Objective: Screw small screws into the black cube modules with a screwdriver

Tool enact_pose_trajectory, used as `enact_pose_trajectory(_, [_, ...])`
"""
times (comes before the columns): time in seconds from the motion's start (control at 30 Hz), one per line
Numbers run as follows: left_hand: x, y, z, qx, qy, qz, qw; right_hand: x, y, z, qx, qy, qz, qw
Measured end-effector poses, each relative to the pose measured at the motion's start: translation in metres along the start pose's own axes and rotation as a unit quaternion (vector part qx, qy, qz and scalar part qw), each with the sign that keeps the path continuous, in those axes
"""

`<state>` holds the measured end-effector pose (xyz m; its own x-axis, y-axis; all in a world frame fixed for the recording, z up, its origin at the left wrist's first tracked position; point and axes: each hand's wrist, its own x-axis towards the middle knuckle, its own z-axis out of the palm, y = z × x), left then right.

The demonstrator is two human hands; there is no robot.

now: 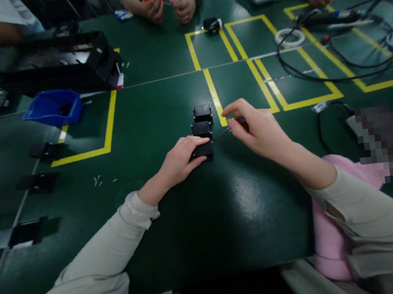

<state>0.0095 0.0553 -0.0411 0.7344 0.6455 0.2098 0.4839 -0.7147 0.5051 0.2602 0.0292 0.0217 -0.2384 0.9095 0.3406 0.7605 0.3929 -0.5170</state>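
Three small black box-shaped parts stand in a row on the green table (248,235), with tiny silvery screw heads at their sides. My left hand (180,160) grips the nearest black box (204,150) between thumb and fingers and partly covers it. In my right hand (257,126) is a thin screwdriver (221,134), its handle mostly hidden by the fingers. The shaft slants down left, and its tip meets the right side of the nearest box. Behind it sit the middle box (200,128) and the far box (202,112), neither touched by a hand.
Loose screws (97,180) lie left of my left hand. Farther left are a blue bin (55,108), black trays (64,62) and several black parts (42,183). Cables (333,79) and a white ring (289,37) lie right. Co-workers' hands (184,9) are across the table.
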Motion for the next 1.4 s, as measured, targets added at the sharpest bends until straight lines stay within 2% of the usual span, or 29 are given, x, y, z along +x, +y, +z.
enact_pose_trajectory(0.5, [0.0008, 0.0006, -0.0011, -0.001, 0.002, 0.002, 1.000, -0.0002, 0.0019, 0.0008, -0.009, -0.012, 0.009, 1.000])
enact_pose_trajectory(0.97, [0.0005, 0.0022, -0.0009, -0.003, 0.004, 0.001, 1.000, -0.0004, 0.0024, 0.0018, 0.008, 0.002, -0.002, 1.000])
enact_pose_trajectory(1.4, [0.0004, 0.0029, -0.0015, -0.007, 0.003, -0.003, 1.000, -0.0017, -0.0006, 0.0001, -0.027, -0.009, 0.002, 1.000])
